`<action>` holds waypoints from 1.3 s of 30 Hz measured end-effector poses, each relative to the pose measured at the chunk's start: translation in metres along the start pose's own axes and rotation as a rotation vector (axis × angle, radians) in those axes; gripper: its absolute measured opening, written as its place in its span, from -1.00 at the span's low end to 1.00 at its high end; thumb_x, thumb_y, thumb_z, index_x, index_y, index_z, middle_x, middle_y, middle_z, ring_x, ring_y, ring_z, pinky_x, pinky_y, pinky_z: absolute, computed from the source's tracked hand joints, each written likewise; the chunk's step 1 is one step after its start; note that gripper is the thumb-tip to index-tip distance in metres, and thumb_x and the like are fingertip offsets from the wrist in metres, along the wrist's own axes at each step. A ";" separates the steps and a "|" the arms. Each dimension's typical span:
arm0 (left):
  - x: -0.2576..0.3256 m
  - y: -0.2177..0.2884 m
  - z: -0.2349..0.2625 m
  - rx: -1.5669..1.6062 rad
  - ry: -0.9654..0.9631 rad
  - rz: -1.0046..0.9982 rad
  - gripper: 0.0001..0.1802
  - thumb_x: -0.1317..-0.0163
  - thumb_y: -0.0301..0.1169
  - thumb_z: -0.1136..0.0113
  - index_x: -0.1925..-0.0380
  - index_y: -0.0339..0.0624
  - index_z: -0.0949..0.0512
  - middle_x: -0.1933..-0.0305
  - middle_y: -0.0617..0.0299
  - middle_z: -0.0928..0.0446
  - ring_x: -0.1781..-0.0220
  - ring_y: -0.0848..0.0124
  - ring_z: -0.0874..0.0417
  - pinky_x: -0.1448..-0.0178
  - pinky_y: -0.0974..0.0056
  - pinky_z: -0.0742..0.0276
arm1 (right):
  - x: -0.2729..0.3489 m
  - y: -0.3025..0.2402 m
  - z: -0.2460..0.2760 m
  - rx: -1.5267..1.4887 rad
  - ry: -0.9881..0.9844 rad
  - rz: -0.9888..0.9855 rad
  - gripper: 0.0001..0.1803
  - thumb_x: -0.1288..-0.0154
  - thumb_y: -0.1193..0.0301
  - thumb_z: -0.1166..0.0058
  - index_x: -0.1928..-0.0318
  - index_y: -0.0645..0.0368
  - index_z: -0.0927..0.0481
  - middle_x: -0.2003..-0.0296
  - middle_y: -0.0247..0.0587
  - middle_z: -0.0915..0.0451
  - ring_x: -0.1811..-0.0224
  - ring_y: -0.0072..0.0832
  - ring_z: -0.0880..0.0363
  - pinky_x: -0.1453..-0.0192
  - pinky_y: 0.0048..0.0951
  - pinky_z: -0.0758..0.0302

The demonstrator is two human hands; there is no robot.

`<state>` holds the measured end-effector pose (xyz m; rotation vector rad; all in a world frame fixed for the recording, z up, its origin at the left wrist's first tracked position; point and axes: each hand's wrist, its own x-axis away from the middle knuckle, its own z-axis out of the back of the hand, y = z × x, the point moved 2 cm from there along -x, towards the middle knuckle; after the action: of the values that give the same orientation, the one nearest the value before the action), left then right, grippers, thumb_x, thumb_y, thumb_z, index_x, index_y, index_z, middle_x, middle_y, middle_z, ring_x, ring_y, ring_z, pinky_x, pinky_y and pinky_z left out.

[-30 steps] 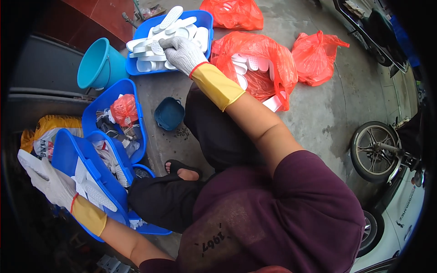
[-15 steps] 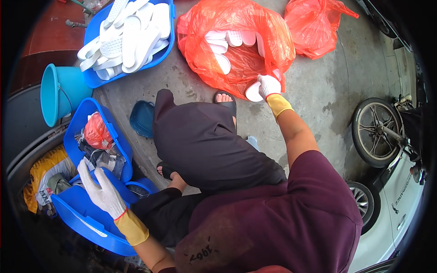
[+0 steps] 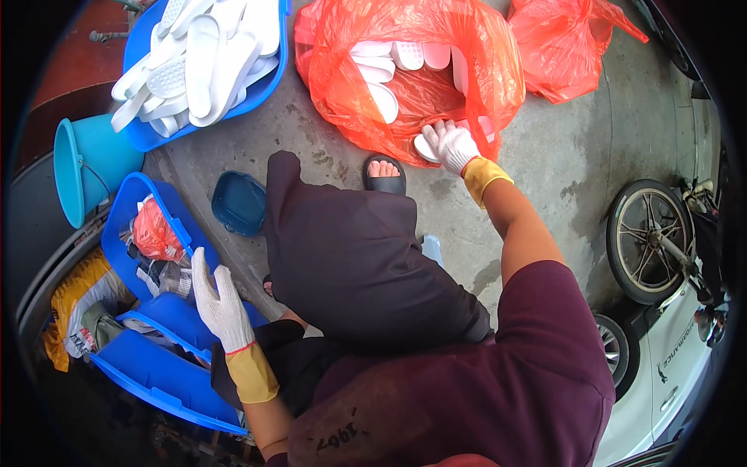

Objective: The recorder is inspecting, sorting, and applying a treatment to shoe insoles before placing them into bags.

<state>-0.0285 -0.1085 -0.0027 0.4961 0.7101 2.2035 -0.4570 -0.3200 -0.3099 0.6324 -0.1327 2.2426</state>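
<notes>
My right hand, in a white knit glove with a yellow cuff, is closed over a white shoe sole at the near edge of an open red plastic bag. The palm hides most of that sole. More white soles line the inside of the bag, along with a pinkish-looking one seen by the red film. My left hand, gloved the same way, holds nothing; its fingers stretch out above a blue plastic bin.
A blue tub heaped with white soles stands far left, beside a teal bucket. A small dark-blue basin sits by my knee. Another red bag lies far right. A motorcycle wheel and white car flank the right side.
My right hand has pushed the sole against the bag's near edge, its fingers now lying over it. My left hand has shifted right and slightly up. The whole view has moved a little.
</notes>
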 end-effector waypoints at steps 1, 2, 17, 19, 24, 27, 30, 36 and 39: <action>0.000 0.004 -0.005 0.007 -0.031 0.005 -0.49 -0.50 -0.55 -0.12 -0.42 -0.38 -0.44 -0.51 -0.03 -0.44 -0.57 0.20 -0.42 -0.61 0.16 -0.27 | -0.005 0.006 0.002 -0.056 0.013 -0.005 -0.42 -0.33 0.36 -0.16 -0.37 0.02 -0.44 -0.09 -0.03 -0.69 -0.10 -0.01 -0.72 -0.06 -0.02 -0.66; 0.000 0.005 -0.010 0.015 -0.059 0.011 -0.49 -0.50 -0.55 -0.12 -0.42 -0.38 -0.44 -0.51 -0.03 -0.44 -0.57 0.20 -0.41 -0.62 0.16 -0.26 | -0.012 0.016 0.004 -0.054 0.018 -0.003 -0.42 -0.33 0.36 -0.16 -0.37 0.02 -0.44 -0.09 -0.03 -0.69 -0.10 -0.01 -0.72 -0.06 -0.02 -0.66; -0.025 0.117 0.013 0.346 0.085 -0.409 -0.31 -0.35 -0.35 -0.40 -0.44 -0.27 -0.43 -0.44 -0.09 -0.51 -0.45 0.09 -0.55 -0.50 0.11 -0.43 | 0.017 0.029 0.406 -0.939 0.661 -0.011 -0.56 -0.33 0.27 -0.32 -0.14 0.19 -0.67 0.09 0.00 -0.77 0.02 -0.19 -0.78 -0.12 -0.24 -0.63; -0.023 0.134 0.019 0.287 0.090 -0.539 -0.06 -0.23 -0.25 -0.54 -0.52 -0.27 -0.28 -0.50 -0.12 -0.43 -0.51 0.06 -0.48 -0.53 0.07 -0.40 | 0.036 -0.002 0.463 -1.134 0.734 0.196 -0.57 -0.32 0.29 -0.33 -0.13 0.22 -0.68 0.09 -0.09 -0.78 0.06 -0.30 -0.76 -0.11 -0.31 -0.62; -0.004 0.143 0.055 0.271 0.273 -0.641 0.33 0.04 -0.13 -0.72 -0.60 -0.24 -0.01 -0.62 -0.22 -0.13 -0.66 -0.06 -0.18 -0.64 -0.02 -0.24 | 0.057 -0.164 0.534 -1.205 0.834 0.361 -0.54 -0.28 0.25 -0.37 -0.13 0.21 -0.70 0.09 -0.16 -0.77 0.06 -0.41 -0.72 -0.12 -0.36 -0.59; 0.001 0.123 0.065 0.172 0.397 -0.468 0.30 -0.06 -0.28 -0.63 -0.66 -0.18 0.08 -0.57 -0.14 -0.24 -0.58 0.04 -0.33 -0.60 0.01 -0.29 | 0.051 -0.254 0.523 -0.719 1.139 0.129 -0.34 -0.29 -0.13 -0.17 -0.12 0.16 -0.68 -0.12 0.10 -0.69 -0.02 0.18 -0.71 -0.14 -0.01 -0.61; 0.013 0.045 0.080 0.553 0.250 -0.498 0.11 -0.29 -0.38 -0.42 -0.69 -0.07 0.10 -0.53 0.01 -0.29 -0.50 0.13 -0.42 -0.54 0.05 -0.37 | 0.059 -0.300 0.513 -1.338 0.316 0.581 -0.35 -0.38 -0.09 -0.10 -0.26 0.11 -0.64 -0.14 0.11 -0.68 -0.09 0.05 -0.69 -0.17 -0.07 -0.60; 0.032 -0.039 0.070 1.746 -0.198 0.191 -0.33 -0.62 0.03 0.00 -0.56 -0.04 -0.22 -0.39 0.00 -0.47 -0.35 0.10 -0.59 -0.37 -0.05 -0.60 | 0.073 -0.371 0.415 -1.415 0.374 0.564 -0.51 -0.60 0.05 0.00 -0.03 0.25 -0.72 0.19 0.03 -0.75 0.12 -0.27 -0.75 -0.03 -0.21 -0.61; 0.019 -0.104 0.072 1.793 -0.379 0.039 -0.34 -0.61 0.06 0.02 -0.50 -0.10 -0.28 -0.29 -0.04 -0.53 -0.31 0.04 -0.61 -0.36 -0.08 -0.59 | 0.103 -0.394 0.382 -1.229 0.482 0.762 -0.58 -0.51 0.18 0.03 0.26 0.30 -0.71 0.28 0.25 -0.67 0.14 0.21 -0.63 -0.03 0.04 -0.54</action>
<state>0.0547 -0.0116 -0.0098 1.6373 2.2704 0.8332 -0.0794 -0.0913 0.0316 -0.7250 -1.5400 2.3255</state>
